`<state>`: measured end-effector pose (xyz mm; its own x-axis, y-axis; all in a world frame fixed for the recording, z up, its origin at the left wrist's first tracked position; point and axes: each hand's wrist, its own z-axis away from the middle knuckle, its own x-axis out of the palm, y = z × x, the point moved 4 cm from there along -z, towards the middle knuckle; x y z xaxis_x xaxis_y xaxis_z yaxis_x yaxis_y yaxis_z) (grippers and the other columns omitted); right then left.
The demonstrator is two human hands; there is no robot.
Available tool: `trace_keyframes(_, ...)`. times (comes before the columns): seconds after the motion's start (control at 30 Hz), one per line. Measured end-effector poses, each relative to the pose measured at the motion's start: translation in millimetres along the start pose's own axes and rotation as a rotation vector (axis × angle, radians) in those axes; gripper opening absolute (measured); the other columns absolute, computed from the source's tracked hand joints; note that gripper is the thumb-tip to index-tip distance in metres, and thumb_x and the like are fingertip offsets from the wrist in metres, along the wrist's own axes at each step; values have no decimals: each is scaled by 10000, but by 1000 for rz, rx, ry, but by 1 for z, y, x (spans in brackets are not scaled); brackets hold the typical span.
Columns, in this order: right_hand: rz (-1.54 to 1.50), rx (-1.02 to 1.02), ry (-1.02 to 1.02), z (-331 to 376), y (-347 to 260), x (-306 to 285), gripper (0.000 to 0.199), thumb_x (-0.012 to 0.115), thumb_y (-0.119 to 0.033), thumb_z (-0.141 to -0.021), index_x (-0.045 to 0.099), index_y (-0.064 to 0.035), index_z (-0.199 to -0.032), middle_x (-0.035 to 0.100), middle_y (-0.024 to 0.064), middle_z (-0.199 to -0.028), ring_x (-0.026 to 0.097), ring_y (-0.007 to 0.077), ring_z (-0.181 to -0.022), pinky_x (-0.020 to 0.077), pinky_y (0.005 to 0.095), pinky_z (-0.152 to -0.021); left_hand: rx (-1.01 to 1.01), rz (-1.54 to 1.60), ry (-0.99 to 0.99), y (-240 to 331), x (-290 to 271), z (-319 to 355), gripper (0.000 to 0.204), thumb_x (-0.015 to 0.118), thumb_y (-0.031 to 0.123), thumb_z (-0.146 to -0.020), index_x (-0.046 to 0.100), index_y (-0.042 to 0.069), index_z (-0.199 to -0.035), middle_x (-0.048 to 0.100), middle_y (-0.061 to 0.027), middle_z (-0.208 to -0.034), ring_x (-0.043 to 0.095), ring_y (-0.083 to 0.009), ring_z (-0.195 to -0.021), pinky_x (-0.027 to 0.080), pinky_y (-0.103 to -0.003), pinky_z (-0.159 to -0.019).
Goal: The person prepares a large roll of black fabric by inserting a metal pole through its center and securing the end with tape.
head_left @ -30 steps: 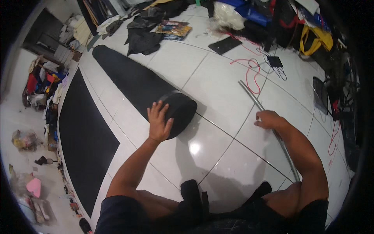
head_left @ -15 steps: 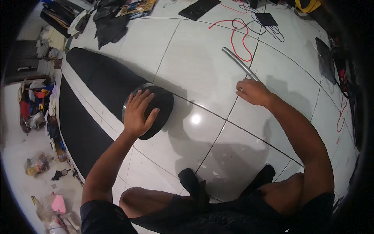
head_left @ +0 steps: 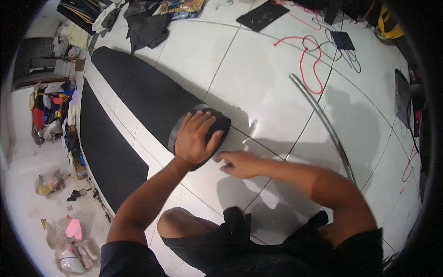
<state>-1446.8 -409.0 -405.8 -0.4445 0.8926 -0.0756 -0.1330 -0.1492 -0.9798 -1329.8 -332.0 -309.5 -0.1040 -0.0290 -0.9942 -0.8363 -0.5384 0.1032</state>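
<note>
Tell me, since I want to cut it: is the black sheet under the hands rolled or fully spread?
Partly rolled: the black sheet lies flat on the tiles, its near end a roll under the left hand.

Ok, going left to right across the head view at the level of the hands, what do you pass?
Flat black strip → left hand on the rolled end of the black mat → right hand → curved grey metal rod.

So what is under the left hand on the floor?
The left hand lies flat on the rolled end of a long black sheet, on white floor tiles. The palm covers the roll's top; its inside cannot be seen.
</note>
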Motion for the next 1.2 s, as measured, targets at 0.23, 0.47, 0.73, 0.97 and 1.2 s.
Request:
trace_keyframes(0.23,-1314,115,505,-48,34,91,299,517,-291,-962,537,-58,-1147,564,28,-861,546,106,-682,438,260,-568,5,52,1,3,-6,1,461,644,343,-850,629,17,-1177,612,-180,-1257,527,-357,-1245,328,-527,-1100)
trace_keyframes(0.47,-1465,-54,446,-50,1,104,255,468,-259,-1003,458,-148,-1232,483,4,-890,484,110,-649,411,260,-572,-26,64,3,2,-5,11,476,651,329,-825,624,25,-1191,604,-178,-1269,507,-360,-1261,315,-518,-1110)
trace_keyframes(0.73,-1370,-24,330,-46,4,98,389,538,-199,-959,367,-99,-1293,484,24,-808,469,96,-546,391,255,-452,-31,35,29,-1,-4,30,507,654,311,-784,603,34,-1206,585,-162,-1297,493,-357,-1274,305,-525,-1107)
trace_keyframes(0.97,-1109,96,214,-54,48,120,559,593,-222,-924,326,-41,-1381,597,90,-887,614,192,-652,521,340,-565,-27,-1,55,-3,-5,46,497,658,292,-768,602,41,-1193,589,-161,-1278,497,-348,-1267,310,-528,-1097)
trace_keyframes(1.2,-517,226,348,-63,42,138,821,632,-226,-897,112,-57,-1509,630,132,-1002,662,214,-627,543,334,-554,-25,-35,65,0,-2,52,514,679,286,-739,599,37,-1181,589,-156,-1265,507,-353,-1246,314,-515,-1089)
